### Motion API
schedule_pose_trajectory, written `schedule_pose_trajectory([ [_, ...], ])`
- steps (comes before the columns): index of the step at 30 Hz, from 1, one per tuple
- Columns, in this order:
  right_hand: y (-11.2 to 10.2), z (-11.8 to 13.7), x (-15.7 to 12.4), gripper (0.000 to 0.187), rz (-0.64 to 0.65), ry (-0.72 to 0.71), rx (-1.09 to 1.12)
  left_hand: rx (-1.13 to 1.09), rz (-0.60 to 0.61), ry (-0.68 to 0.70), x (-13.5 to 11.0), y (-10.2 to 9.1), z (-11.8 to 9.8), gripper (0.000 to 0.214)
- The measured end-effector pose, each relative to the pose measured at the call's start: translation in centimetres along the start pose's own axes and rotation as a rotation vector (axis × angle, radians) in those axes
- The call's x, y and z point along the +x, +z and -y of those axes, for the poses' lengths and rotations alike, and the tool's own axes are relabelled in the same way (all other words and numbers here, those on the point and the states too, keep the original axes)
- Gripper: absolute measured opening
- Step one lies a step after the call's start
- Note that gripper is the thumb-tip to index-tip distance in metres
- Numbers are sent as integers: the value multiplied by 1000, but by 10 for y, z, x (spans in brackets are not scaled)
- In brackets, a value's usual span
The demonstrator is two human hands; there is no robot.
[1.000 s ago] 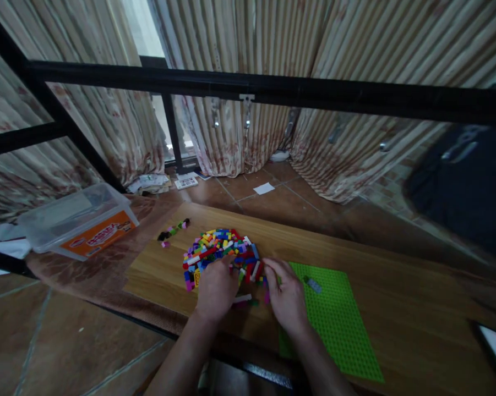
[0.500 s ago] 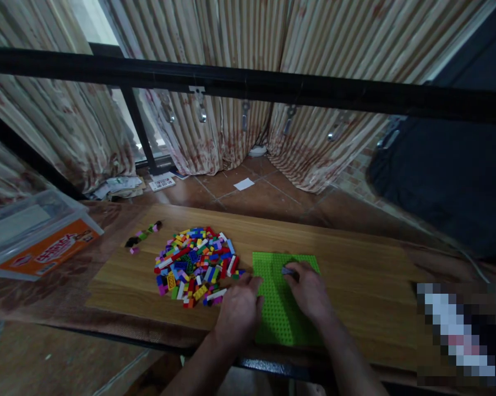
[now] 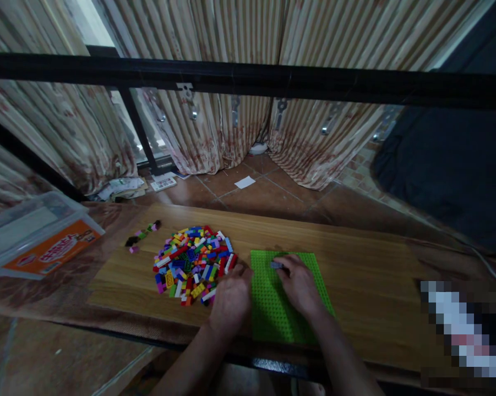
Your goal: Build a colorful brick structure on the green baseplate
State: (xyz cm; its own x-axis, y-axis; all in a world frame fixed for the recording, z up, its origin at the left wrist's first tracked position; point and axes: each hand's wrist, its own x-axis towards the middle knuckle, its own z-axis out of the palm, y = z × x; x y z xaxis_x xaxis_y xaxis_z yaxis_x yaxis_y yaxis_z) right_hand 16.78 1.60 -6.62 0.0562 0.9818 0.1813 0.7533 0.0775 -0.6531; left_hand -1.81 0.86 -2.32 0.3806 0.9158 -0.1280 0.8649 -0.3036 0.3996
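My right hand [image 3: 297, 281] is over the upper part of a green studded baseplate [image 3: 272, 313], fingers pinched on a small grey-blue toy brick [image 3: 276, 265]. I cannot tell whether this brick is pressed onto the studs. At the right edge of a heap of mixed coloured toy bricks [image 3: 194, 264], my left hand [image 3: 232, 297] is closed, its fingers curled near the baseplate's left edge. The back of that hand hides its fingertips and whatever is in them.
Both heap and baseplate lie on a wooden board [image 3: 367, 286]. Several small pieces [image 3: 143, 235] lie at its left end, near a clear plastic box [image 3: 49, 236] with an orange label. Across the far side runs a black metal bar [image 3: 248, 80] before striped curtains [image 3: 214, 132].
My right hand has shifted slightly left over the baseplate with the brick. The left hand has moved a little left, off the baseplate's edge. The view has shifted slightly.
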Motion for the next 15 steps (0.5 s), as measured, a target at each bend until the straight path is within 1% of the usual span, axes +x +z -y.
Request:
schedule_pose_trajectory([
  [2, -2, -4, -2, 27, -10, 10, -17, -45, -54, -6, -2, -6, 3, 28],
  [4, -3, -9, -4, 25, -13, 16, -22, -62, -136, -58, -4, -18, 16, 27],
  [7, -1, -16, -3, 25, -6, 17, -43, -25, -287, -219, -8, -44, 48, 24],
  [10, 2, -19, -2, 26, 5, 10, -62, 55, -345, -415, -13, -64, 78, 20],
  [12, 3, -19, -1, 26, 6, 10, -73, 101, -353, -478, -16, -67, 88, 23],
  [15, 4, -19, 0, 26, -2, 22, -74, 141, -327, -502, -14, -62, 90, 30],
])
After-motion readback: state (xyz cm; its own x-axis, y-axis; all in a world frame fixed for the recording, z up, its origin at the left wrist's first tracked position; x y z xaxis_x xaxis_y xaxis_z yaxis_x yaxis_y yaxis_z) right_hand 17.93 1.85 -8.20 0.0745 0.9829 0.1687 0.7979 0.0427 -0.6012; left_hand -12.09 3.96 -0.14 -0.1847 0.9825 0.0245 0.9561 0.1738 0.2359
